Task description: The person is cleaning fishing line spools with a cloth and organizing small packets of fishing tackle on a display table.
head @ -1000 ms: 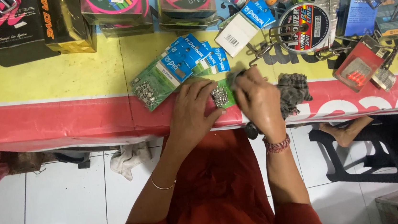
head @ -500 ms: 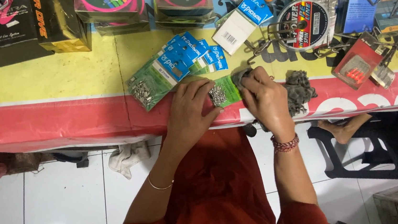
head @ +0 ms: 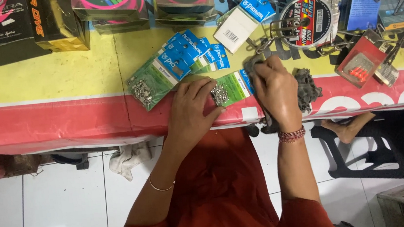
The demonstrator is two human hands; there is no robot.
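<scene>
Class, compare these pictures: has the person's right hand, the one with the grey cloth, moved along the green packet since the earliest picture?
Yes. The right hand with the grey cloth has slid rightward off the green packet, uncovering its blue end, while the left hand pins it.

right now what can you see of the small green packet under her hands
The small green packet is a flat clear plastic sleeve with a green backing card and blue header, holding a cluster of small silvery metal pieces at its left end. It lies flat near the table's front edge. The left hand pins it; the right hand presses a grey cloth against its header end.
</scene>
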